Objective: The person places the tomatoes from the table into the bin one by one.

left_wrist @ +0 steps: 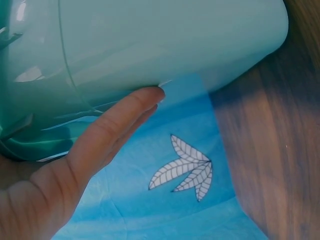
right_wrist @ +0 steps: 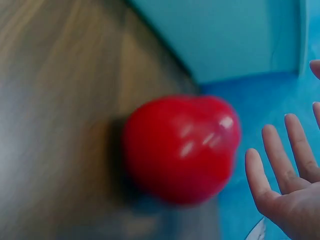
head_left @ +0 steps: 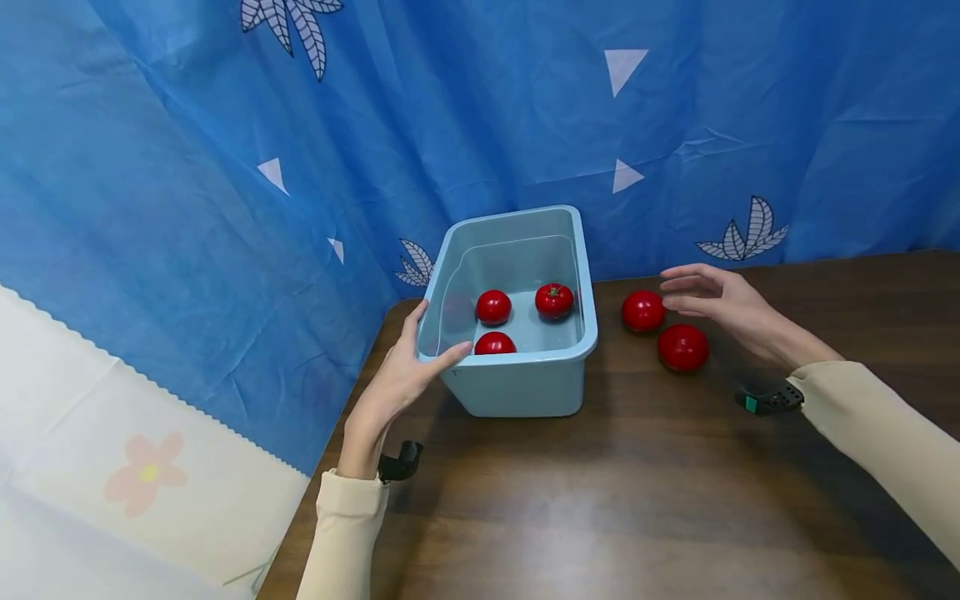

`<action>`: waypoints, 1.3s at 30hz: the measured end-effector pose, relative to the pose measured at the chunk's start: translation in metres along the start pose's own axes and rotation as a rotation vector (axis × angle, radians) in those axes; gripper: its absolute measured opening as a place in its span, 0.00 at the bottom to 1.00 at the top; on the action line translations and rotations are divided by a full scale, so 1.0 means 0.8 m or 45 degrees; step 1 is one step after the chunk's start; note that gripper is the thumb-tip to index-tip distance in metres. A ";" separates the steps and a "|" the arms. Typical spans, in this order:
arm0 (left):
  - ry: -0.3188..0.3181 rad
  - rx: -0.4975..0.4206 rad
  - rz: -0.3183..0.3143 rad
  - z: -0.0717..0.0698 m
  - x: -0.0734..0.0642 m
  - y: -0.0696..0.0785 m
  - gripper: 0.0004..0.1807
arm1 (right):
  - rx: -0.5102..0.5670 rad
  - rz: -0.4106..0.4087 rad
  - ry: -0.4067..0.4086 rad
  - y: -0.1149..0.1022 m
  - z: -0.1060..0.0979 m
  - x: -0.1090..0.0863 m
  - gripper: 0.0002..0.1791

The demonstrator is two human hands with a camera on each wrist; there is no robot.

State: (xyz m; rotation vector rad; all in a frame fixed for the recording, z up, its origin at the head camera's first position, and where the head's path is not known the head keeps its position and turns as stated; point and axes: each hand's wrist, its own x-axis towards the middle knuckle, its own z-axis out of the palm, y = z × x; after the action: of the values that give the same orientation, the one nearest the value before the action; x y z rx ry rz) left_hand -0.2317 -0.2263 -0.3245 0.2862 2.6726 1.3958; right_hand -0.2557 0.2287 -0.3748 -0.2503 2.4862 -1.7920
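Note:
A light blue plastic bin (head_left: 517, 387) stands on the table with three red tomatoes inside, one of them a tomato (head_left: 554, 301) with a green stem top. My left hand (head_left: 396, 377) holds the bin's near left corner, thumb over the rim. In the left wrist view its fingers (left_wrist: 117, 122) lie along the outer wall. Right of the bin sit two more tomatoes, a farther tomato (head_left: 642, 311) and a nearer tomato (head_left: 683, 347). My right hand (head_left: 723, 304) hovers just above and right of them, fingers spread and holding nothing. In the right wrist view the two tomatoes overlap (right_wrist: 175, 155).
A dark brown wooden table (head_left: 600, 517) carries everything. Blue cloth (head_left: 510, 108) with leaf and triangle prints hangs right behind the bin and along the left. A pale cloth with a flower (head_left: 146, 473) lies beyond the table's left edge.

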 end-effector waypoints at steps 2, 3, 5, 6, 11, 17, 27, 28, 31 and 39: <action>-0.002 0.001 0.007 -0.001 0.000 0.000 0.58 | -0.058 0.013 0.009 0.014 -0.005 -0.007 0.31; -0.003 0.004 0.010 -0.002 -0.001 0.000 0.58 | -0.084 0.021 0.007 0.020 -0.006 -0.010 0.32; -0.004 0.008 0.017 -0.003 -0.001 0.000 0.58 | -0.128 0.034 -0.011 0.030 -0.007 -0.015 0.33; -0.004 0.011 0.018 -0.004 -0.001 0.000 0.58 | -0.142 0.042 -0.017 0.035 -0.006 -0.017 0.34; -0.004 0.011 0.013 -0.004 -0.002 0.000 0.58 | -0.179 0.062 -0.048 0.050 0.002 -0.026 0.36; -0.007 0.010 -0.016 -0.001 -0.002 -0.002 0.58 | -0.267 0.054 -0.070 0.062 0.015 -0.031 0.37; -0.013 0.014 -0.022 0.003 -0.002 -0.001 0.58 | -0.245 0.074 0.006 0.063 0.019 -0.035 0.36; -0.013 0.014 -0.020 0.003 -0.002 -0.001 0.58 | -0.235 0.074 0.011 0.063 0.018 -0.036 0.37; -0.011 0.017 -0.014 0.003 -0.002 0.000 0.58 | -0.195 0.077 0.028 0.060 0.013 -0.037 0.37; -0.007 0.019 0.002 0.000 -0.002 -0.001 0.57 | -0.121 0.075 0.075 0.041 0.005 -0.036 0.38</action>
State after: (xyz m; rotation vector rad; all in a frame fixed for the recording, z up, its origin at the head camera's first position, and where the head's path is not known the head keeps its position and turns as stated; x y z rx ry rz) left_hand -0.2304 -0.2272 -0.3249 0.2931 2.6805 1.3737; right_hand -0.2301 0.2397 -0.4083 -0.1294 2.5933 -1.6856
